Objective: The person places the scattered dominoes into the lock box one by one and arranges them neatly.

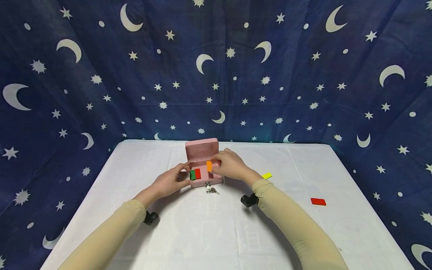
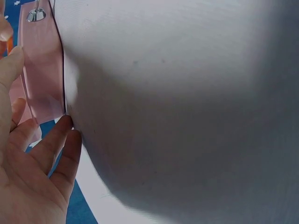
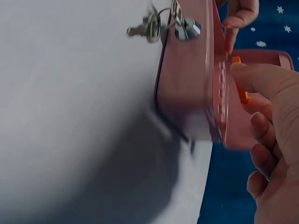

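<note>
A pink metal cash box [image 1: 199,184] stands on the table with its lid [image 1: 202,152] raised. My right hand [image 1: 230,164] pinches a flat orange block [image 3: 243,91] between thumb and fingers, over the box's right half. Inside at the left, a green block [image 1: 192,175] and a red block [image 1: 197,173] lie side by side. My left hand [image 1: 170,180] rests at the box's left end, fingers mostly straight and spread at its side. Keys [image 3: 152,28] hang from the lock [image 3: 188,29] on the front wall.
On the white-covered table [image 1: 202,232], a yellow block [image 1: 267,175] lies beyond my right forearm, partly hidden by it. Farther right lies another red block [image 1: 318,201]. A dark blue curtain [image 1: 216,67] with moons and stars hangs behind and at both sides.
</note>
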Available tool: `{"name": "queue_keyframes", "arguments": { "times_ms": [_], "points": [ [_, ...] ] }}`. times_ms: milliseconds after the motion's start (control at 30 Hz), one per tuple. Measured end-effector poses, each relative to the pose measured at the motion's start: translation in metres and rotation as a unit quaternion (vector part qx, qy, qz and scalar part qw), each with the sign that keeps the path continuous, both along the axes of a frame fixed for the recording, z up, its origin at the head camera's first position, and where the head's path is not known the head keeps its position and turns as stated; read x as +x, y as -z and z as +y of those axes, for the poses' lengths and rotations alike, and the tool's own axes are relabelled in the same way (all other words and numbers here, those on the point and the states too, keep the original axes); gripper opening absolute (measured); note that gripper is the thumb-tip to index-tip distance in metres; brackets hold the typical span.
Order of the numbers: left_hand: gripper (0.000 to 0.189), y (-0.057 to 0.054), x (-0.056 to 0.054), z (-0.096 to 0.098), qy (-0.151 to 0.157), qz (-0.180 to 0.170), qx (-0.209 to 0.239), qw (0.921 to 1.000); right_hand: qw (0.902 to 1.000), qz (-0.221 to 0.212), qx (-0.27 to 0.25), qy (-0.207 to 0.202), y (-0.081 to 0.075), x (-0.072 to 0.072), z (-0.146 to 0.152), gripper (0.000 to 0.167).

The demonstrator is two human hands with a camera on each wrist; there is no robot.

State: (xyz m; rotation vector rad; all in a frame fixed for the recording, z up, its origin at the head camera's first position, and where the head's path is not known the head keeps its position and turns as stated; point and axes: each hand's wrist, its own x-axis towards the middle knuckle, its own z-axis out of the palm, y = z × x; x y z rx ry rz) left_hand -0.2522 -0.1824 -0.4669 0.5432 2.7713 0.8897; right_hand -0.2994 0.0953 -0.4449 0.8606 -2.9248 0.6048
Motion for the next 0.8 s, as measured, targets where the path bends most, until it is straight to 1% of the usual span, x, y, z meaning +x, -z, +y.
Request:
{"name": "queue_keyframes", "arguments": {
  "times_ms": [233, 367, 567, 800],
  "points": [
    [0.051, 0.0, -0.002, 0.001, -0.004, -0.005, -0.006, 1.0, 0.9991, -0.014, 0.039, -0.007, 0.005, -0.004, -0.022, 0.037],
    [0.049, -0.001, -0.002, 0.001, -0.003, -0.005, -0.006, 1.0, 0.998, -0.008, 0.061, -0.015, 0.008, -0.006, -0.029, 0.031],
    [0.048, -0.001, -0.002, 0.0, -0.002, -0.005, -0.005, 1.0, 0.9962, -0.005, 0.082, -0.028, 0.011, -0.008, -0.036, 0.018],
    [0.048, 0.0, -0.002, 0.0, -0.002, -0.002, -0.005, 1.0, 0.9936, 0.006, 0.109, -0.029, 0.01, -0.006, -0.042, 0.017]
  ]
}}
